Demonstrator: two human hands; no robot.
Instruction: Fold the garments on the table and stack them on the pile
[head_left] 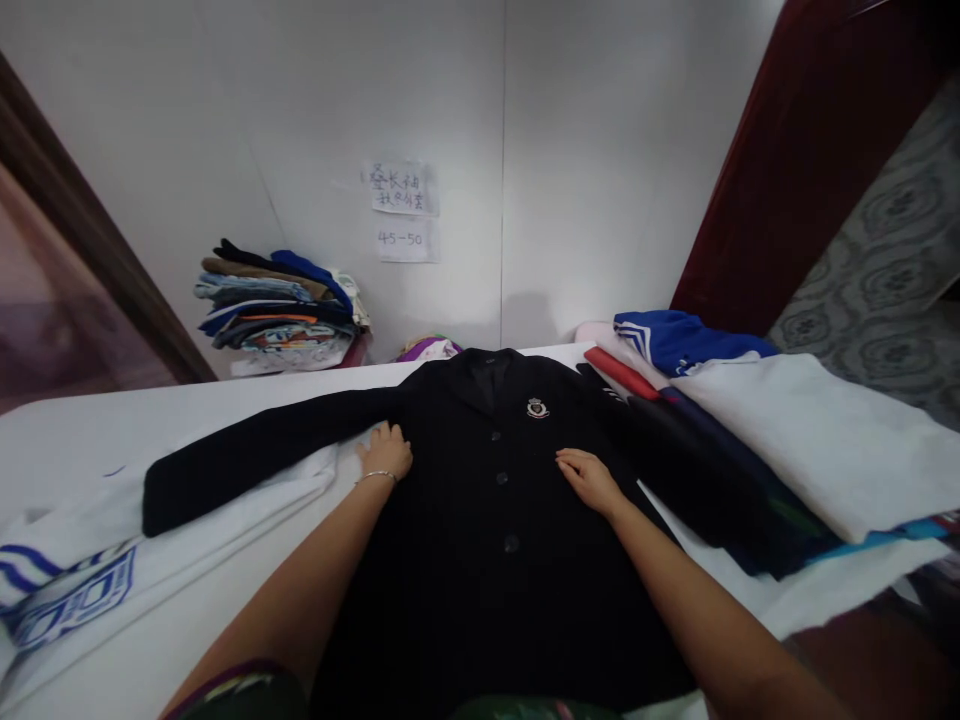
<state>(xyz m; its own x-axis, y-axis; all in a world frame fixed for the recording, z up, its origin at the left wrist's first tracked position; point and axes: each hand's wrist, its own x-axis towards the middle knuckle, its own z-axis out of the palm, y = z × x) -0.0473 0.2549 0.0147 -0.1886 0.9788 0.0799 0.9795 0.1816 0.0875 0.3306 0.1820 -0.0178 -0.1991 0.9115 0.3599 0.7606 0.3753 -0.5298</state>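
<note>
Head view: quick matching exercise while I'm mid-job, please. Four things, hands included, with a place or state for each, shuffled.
1. dark jacket
2. left hand
3. right hand
4. upper paper note

A. on the wall
B. on the jacket's front, lower than the crest badge
C. spread out, with its buttons facing up
D. at the underarm of the sleeve on the picture's left

Pairs: 1-C, 2-D, 3-B, 4-A
</note>
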